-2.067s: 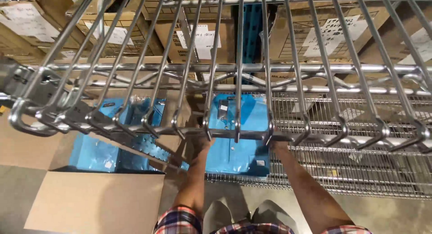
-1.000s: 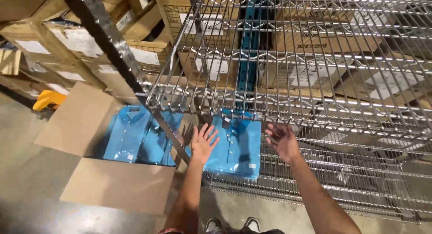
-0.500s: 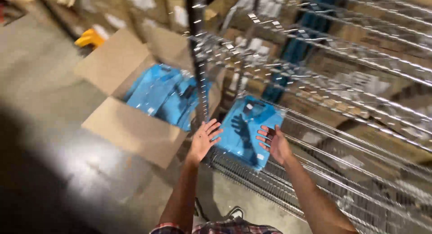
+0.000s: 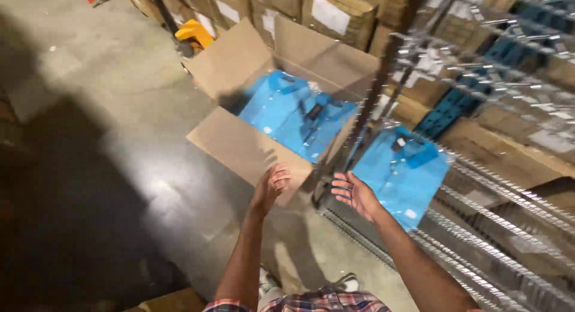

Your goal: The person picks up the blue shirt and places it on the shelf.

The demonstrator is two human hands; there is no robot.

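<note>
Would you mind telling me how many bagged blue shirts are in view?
3: two side by side in the open cardboard box, one left, one right; a third on the wire shelf. More may lie underneath.

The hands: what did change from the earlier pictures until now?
Both hands drew back from the packed blue shirt on the wire shelf. The left hand and right hand now hover open and empty. The shirt stayed on the shelf; the open cardboard box stayed beside it.
</note>
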